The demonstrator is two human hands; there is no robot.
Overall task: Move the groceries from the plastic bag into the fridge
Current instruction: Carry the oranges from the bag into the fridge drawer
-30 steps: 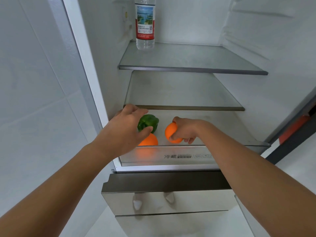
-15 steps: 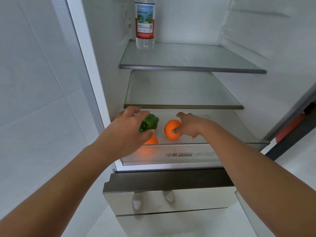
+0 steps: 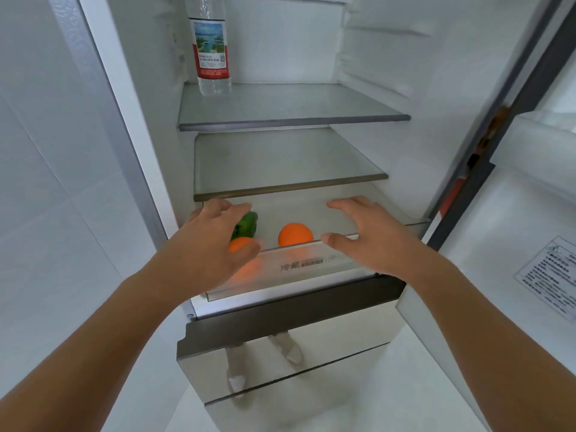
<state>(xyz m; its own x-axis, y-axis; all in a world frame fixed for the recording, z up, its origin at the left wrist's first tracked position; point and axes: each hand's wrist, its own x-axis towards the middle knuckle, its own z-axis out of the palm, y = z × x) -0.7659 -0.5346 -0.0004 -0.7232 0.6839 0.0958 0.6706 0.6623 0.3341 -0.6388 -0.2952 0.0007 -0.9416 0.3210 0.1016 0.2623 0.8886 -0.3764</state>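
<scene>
Groceries are lying in the fridge's one clear plastic drawer [image 3: 311,271]: two round oranges, the right orange [image 3: 296,237] in the open, the left orange [image 3: 240,244] half hidden by the left hand [image 3: 212,244], and one green bell pepper [image 3: 247,226]. The left hand and the right hand [image 3: 374,240] are hovering with fingers spread, gripping nothing. One clear water bottle [image 3: 212,51] is standing on the upper glass shelf [image 3: 293,104], one of two.

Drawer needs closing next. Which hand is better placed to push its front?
Probably right. The right hand is open with its thumb at the front rim of the drawer, clear of the produce. The left hand, also open, is over the near orange and green pepper.
</scene>
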